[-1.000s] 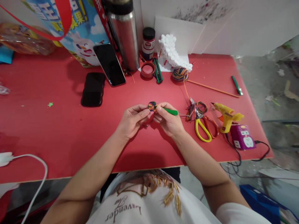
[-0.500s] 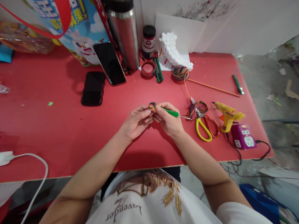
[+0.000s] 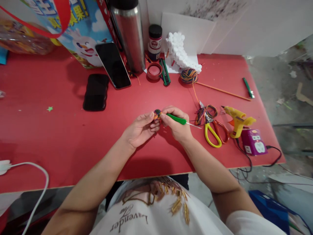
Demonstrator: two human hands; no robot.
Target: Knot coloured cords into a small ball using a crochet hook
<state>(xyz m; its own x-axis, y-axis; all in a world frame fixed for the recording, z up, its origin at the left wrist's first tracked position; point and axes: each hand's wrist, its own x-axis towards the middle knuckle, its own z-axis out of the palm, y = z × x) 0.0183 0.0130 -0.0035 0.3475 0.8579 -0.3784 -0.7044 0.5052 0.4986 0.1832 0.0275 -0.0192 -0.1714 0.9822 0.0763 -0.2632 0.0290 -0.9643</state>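
My left hand (image 3: 141, 128) pinches a small multicoloured crochet piece (image 3: 157, 114) between thumb and fingers, above the middle of the red table. Closed around a green-handled crochet hook (image 3: 176, 118), my right hand (image 3: 179, 128) has its fingertips at the piece's right side. The hook's thin metal shaft points right, away from the piece. To the right lie loose loops of multicoloured yarn (image 3: 211, 111) on scissors (image 3: 213, 134) with yellow and red handles. An orange strand leads from there up to a yarn ball (image 3: 188, 75).
A yellow glue gun (image 3: 237, 119) and purple power socket (image 3: 254, 141) with cables stand at right. Two phones (image 3: 96, 92), a steel flask (image 3: 130, 39), a jar (image 3: 155, 42), a green cutter (image 3: 165, 72) and a white beaded form (image 3: 179, 50) line the back. An orange stick (image 3: 225, 91) lies at right.
The crochet piece has turned in my fingers and its dark green part now shows on top. More of the hook's green handle shows, and its shaft tilts further down to the right.
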